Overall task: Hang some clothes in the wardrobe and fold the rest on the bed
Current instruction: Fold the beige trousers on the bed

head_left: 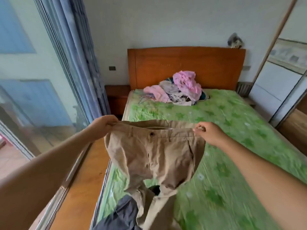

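Khaki cotton trousers [154,155] hang in the air between my two grips in the head view, over the near left part of the green flower-print bed [232,130]. My left hand [103,125] pinches one end of the waistband, fingers curled over the cloth. My right hand [211,133] pinches the other end the same way, so the band is drawn straight across from left to right. The buttoned front faces me.

Their long axis runs from the waistband down to the legs, which drop towards the bottom edge, hems out of sight. A dark grey garment [123,214] shows beside the legs there. Both grips sit about level, neither nearer the cloth.

The sliding-door wardrobe [282,80] stands off to my right hand's side. A jumbled pink and white clothes pile [179,88] lies by the wooden headboard [186,65]. I judge the next move is to lower the legs onto the sheet for folding.
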